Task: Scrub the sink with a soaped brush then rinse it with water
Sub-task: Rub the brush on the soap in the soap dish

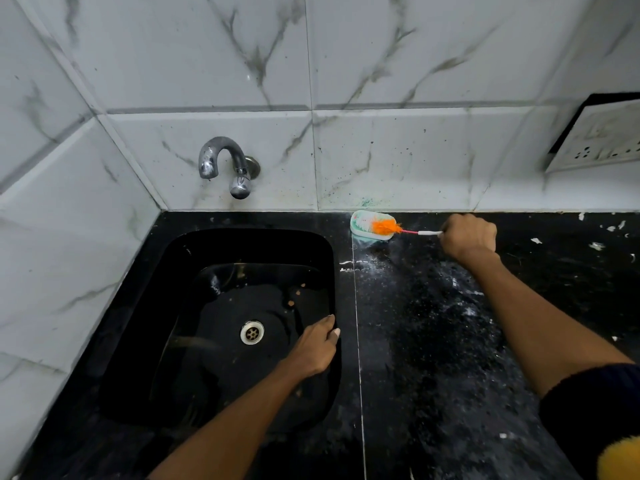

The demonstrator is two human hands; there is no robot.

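Observation:
A black sink (180, 306) is set into the black counter at the left, with a metal drain (252, 332) in its floor and a few small scraps near the right wall. My right hand (469, 235) grips the thin handle of a brush (403, 231), and its orange bristles press onto a pale green soap bar (362, 226) lying at the back of the counter. My left hand (317, 346) rests on the sink's right rim, fingers together, holding nothing. A chrome tap (227, 164) projects from the wall above the sink; no water runs.
The black granite counter (450, 341) right of the sink is speckled with white residue and small scraps. White marble tiles cover the walls. A switch and socket plate (599, 136) is mounted on the wall at the far right.

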